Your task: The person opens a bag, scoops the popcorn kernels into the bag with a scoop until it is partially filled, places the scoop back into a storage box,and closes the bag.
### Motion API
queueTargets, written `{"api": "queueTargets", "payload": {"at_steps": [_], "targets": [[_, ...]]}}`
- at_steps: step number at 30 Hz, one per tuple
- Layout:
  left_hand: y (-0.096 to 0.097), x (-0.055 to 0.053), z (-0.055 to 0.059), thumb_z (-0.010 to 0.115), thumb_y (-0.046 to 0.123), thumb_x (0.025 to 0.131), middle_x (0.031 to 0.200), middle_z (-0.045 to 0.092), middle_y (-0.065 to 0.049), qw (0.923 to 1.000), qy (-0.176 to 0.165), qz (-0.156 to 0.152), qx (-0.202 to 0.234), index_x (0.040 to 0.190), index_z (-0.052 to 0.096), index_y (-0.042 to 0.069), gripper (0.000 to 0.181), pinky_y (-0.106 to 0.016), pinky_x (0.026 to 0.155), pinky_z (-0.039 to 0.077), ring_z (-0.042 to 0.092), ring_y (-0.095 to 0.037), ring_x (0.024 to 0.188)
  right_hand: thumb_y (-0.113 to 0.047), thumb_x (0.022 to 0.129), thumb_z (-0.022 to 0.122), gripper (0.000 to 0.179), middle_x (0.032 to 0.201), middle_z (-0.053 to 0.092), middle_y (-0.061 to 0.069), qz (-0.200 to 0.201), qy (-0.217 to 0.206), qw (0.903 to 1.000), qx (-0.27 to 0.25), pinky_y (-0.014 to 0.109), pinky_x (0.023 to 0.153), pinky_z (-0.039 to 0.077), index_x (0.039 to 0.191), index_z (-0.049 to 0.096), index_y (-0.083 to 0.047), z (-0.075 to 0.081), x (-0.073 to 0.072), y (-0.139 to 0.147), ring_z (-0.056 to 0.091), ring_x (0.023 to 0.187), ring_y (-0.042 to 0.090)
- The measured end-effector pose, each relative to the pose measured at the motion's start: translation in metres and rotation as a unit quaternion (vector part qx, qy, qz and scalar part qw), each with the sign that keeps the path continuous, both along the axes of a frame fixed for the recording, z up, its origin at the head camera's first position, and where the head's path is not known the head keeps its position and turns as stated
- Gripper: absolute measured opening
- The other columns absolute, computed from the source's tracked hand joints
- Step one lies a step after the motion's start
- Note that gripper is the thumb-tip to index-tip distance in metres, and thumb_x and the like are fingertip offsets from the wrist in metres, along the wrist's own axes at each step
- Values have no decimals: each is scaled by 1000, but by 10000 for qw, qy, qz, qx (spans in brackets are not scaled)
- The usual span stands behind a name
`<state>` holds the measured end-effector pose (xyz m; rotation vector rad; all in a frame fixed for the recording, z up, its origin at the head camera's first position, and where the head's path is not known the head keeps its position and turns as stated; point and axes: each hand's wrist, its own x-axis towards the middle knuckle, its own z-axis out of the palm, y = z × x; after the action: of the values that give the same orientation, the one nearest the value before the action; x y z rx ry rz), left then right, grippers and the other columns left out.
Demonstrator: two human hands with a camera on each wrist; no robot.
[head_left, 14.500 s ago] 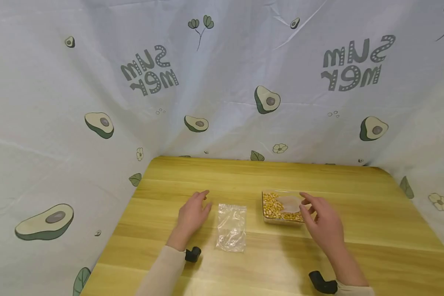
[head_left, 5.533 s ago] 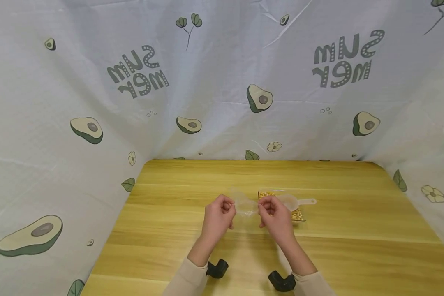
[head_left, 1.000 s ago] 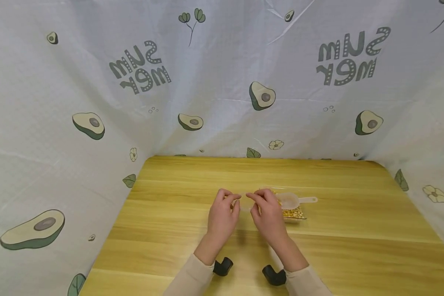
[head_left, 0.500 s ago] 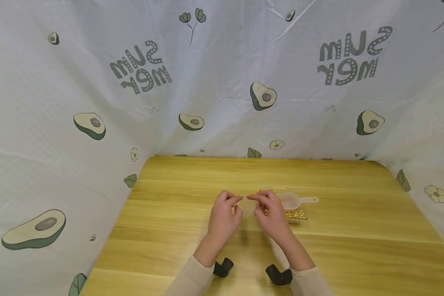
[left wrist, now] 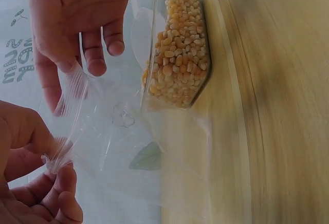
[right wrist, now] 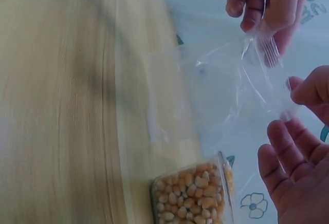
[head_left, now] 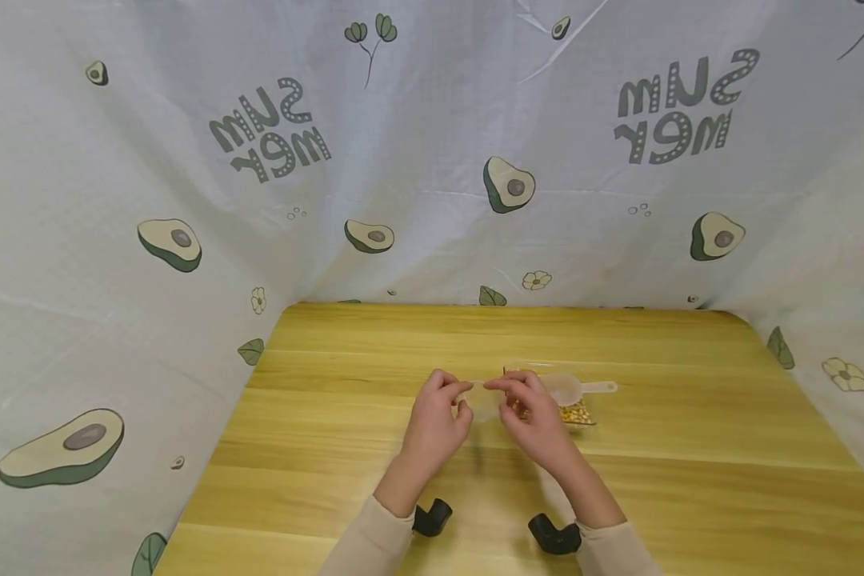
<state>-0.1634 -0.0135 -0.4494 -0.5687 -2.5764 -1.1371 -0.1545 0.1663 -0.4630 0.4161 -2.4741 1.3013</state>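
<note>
A clear zip bag (left wrist: 108, 131) hangs upright above the table, its ribbed top edge stretched between both hands. My left hand (head_left: 435, 420) pinches one side of that edge between thumb and fingers. The right hand (head_left: 538, 420) pinches the other side with thumb and index finger; in the left wrist view its other fingers extend loosely. Nothing shows inside the bag. Just behind and right of the right hand stands a clear box (right wrist: 222, 175) of yellow corn kernels (left wrist: 177, 62). A translucent scoop (head_left: 563, 390) lies on the kernels, its handle pointing right.
The wooden table (head_left: 346, 352) runs back to a white curtain (head_left: 432, 176) printed with avocados, which also hangs at both sides. A black curved piece sits at each wrist: one by the left sleeve (head_left: 374, 538), another by the right sleeve (head_left: 615, 552).
The bag lay flat on the table at first and is now held up by both hands. The scoop's handle now sticks out right. Lately the right hand has shifted slightly right, widening the gap.
</note>
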Motion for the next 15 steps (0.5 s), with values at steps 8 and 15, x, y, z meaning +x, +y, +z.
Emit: {"api": "queueTargets", "payload": {"at_steps": [8, 15], "targets": [[0, -1, -1, 64, -2, 85, 103, 59, -7, 9998, -137, 109, -14, 111, 75, 1, 29, -20, 66, 46, 54, -13, 80, 9, 85, 66, 40, 116, 60, 11, -391, 562, 9966, 455, 25, 66, 48, 119, 71, -11, 6, 2, 23, 52, 82, 15], [0, -1, 0, 63, -3, 86, 103, 59, -9, 9999, -141, 47, 9, 112, 74, 0, 28, -19, 65, 44, 52, -13, 79, 4, 87, 66, 34, 116, 60, 12, -960, 733, 9883, 934, 35, 70, 46, 118, 71, -9, 10, 7, 50, 54, 89, 24]]}}
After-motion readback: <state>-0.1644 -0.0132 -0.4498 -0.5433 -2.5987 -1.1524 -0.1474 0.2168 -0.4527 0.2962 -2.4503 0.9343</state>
